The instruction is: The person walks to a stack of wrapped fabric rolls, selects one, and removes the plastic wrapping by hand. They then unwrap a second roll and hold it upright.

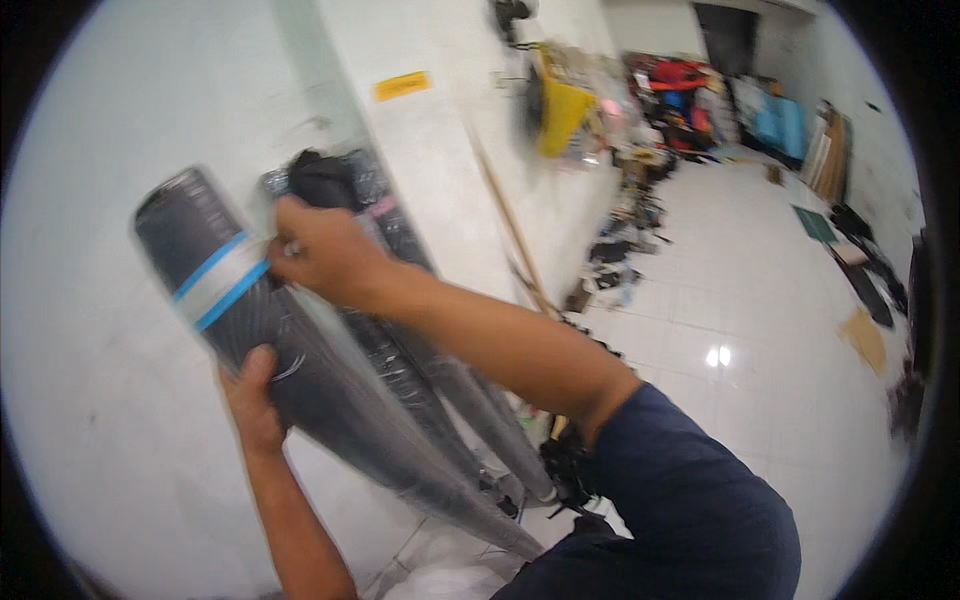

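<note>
A long dark roll [330, 385] in clear plastic film leans at a slant, its upper end against the white wall side and its lower end toward the floor. Around its upper part runs a white band with blue edges [222, 280]. My left hand [255, 400] grips the roll below the band, thumb across the front; its other fingers are hidden behind. At the band's right end my right hand [325, 250] is closed, its fingers pinching the band there, slightly blurred. Behind it stand other dark plastic-wrapped rolls [400, 375].
A white wall [100, 350] rises on the left, with a yellow label [402, 87] on its pillar. A wooden stick [510, 220] leans there. Scraps line the glossy tiled floor [690, 300]; colourful piles [685, 100] fill the far end. Boards [830, 155] lean at the right.
</note>
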### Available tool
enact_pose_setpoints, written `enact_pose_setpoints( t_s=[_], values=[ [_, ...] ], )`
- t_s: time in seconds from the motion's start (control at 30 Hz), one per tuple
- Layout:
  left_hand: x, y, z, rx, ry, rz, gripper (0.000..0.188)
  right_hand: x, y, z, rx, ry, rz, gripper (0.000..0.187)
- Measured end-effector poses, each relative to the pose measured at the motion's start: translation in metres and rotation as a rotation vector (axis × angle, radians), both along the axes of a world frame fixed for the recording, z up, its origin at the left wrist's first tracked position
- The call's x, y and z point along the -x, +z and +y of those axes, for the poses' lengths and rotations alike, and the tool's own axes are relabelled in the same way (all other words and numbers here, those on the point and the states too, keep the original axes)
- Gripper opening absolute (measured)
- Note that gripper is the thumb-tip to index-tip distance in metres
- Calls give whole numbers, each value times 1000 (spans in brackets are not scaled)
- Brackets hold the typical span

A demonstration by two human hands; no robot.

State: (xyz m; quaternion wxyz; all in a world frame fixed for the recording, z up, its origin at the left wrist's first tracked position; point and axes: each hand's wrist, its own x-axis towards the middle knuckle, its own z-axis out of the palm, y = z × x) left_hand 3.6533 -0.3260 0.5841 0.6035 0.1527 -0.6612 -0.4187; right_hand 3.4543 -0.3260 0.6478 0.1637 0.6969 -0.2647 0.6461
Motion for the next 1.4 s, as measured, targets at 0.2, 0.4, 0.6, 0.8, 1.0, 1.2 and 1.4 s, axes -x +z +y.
enact_pose_setpoints(
  t_s=[0.2, 0.4, 0.6, 0.8, 1.0, 1.2, 1.4],
  values=[
    [-3, -2, -13, -46, -209, 2, 81, 10, 17, 6, 195, -137, 307, 13],
    [-12, -8, -21, -130, -316, 44, 91, 23, 56, -2, 461, -191, 623, 17],
    [-6, -9, -39, -129, -360, 175, 96, 18, 87, 1, 411, -282, 786, 14],
    [-10, -11, -41, -185, -622, 266, 101, 6, 85, 3, 269, 12, 668, 18],
    [-8, -5, -40, -127, -639, 293, 100, 8, 62, -13, -266, 500, 435, 24],
    [5, -5, -37, -164, -481, 315, 101, 15, 36, -39, -321, 719, 305, 26],
    [14, -1, -35, -123, -280, 189, 103, 19, 28, -45, 111, 585, 290, 38]
  ],
)
